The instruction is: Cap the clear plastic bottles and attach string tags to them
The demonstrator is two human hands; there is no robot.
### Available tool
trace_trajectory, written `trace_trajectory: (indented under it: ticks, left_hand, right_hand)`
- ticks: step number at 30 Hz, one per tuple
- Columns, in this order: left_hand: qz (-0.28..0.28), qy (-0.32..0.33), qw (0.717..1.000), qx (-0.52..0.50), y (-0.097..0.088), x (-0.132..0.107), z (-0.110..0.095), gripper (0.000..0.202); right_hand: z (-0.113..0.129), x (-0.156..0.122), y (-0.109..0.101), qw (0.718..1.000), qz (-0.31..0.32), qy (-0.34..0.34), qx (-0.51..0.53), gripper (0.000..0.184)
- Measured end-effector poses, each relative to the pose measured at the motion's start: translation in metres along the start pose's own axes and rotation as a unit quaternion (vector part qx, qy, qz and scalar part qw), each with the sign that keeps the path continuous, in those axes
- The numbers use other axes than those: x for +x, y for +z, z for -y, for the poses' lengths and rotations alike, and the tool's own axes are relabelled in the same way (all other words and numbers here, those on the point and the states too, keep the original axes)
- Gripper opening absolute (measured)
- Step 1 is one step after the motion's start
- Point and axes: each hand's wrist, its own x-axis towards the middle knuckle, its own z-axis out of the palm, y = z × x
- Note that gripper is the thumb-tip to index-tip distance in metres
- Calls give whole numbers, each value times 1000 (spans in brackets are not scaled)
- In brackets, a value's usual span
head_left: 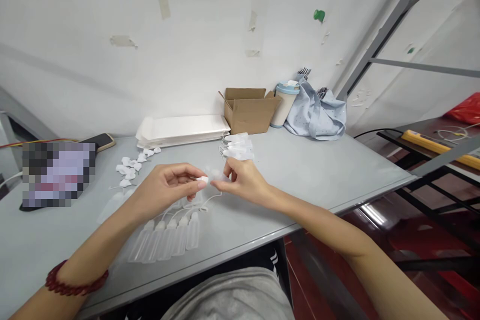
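My left hand (172, 185) pinches a small white cap (203, 179) between thumb and fingertips. Close in front of it, my right hand (243, 181) has its thumb and forefinger closed on a blurred, translucent plastic piece (216, 175); its exact shape is unclear. Below the hands lies a row of translucent plastic tubes (176, 237) with white caps and thin white cords (210, 201). More white caps (129, 167) are scattered left of my left hand. Beyond my right hand rests a pile of similar translucent tubes (238, 145).
Along the wall stand a stack of white flat packs (183, 127), an open cardboard box (249, 112), a lidded cup (285, 105) and a pale blue cloth bag (317, 112). A phone (105, 141) and a pixelated object (56, 175) lie left on the grey table (318, 175).
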Motion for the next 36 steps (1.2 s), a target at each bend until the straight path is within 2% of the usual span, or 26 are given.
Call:
trace_trajectory:
  ticks: [6,9,12,14,16,22,30,33,36]
  left_hand:
    - [-65,-1,998,15,14,1,-4,25]
    - [-47,-15,999,13,16,2,0,26]
    - [-5,-36,999,-9,14,3,3,26]
    - [17,-41,999,-22,12,3,3,27]
    - [20,-29,999,-22,12,3,2,28]
    - [-24,11,1000,-8,13,1,-1,27]
    - [-16,-19,998,52,14,3,4,39]
    - [-14,15,997,77,15,2,6,37]
    - [3,60,996,66,15,0,3,31]
  right_hand:
    - [-5,-1,7,987,-20,-83,-139,27]
    - [-11,-1,11,959,-51,-169,-219,23]
    - [-19,0,14,915,-92,-276,-279,26]
    - [-22,0,16,896,-109,-313,-294,28]
    - [-24,-1,16,902,-110,-307,-283,28]
    - [-22,-2,16,950,-84,-224,-203,27]
    - [-20,-1,17,953,-79,-218,-193,27]
    - [-18,-1,15,967,-65,-206,-135,29]
    - [-13,-2,10,985,-21,-169,-27,32]
